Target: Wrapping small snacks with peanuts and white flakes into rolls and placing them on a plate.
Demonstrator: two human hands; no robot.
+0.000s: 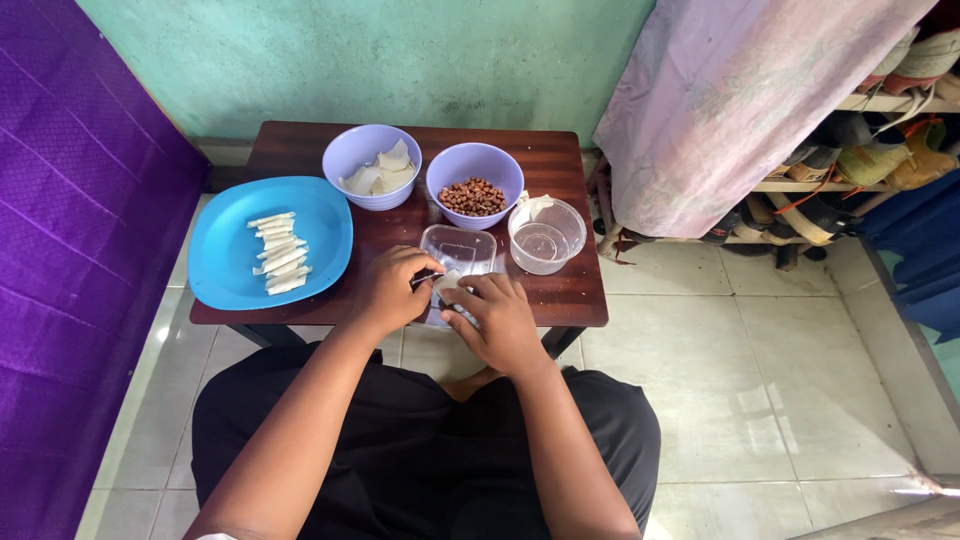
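Soft, even daylight fills the scene, moderately bright and without harsh shadows. The glossy white tiled floor (pixel 760 340) right of the dark brown wooden table (pixel 560 160) carries pale reflections, and the table's polished top shows a faint sheen. Under the table the shade is mild. Focus is sharp at the table; straight lines bow slightly toward the frame edges, wide-angle style.

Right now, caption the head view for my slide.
Both hands, left and right, fold a white wrapper at a wooden table beside peanuts.
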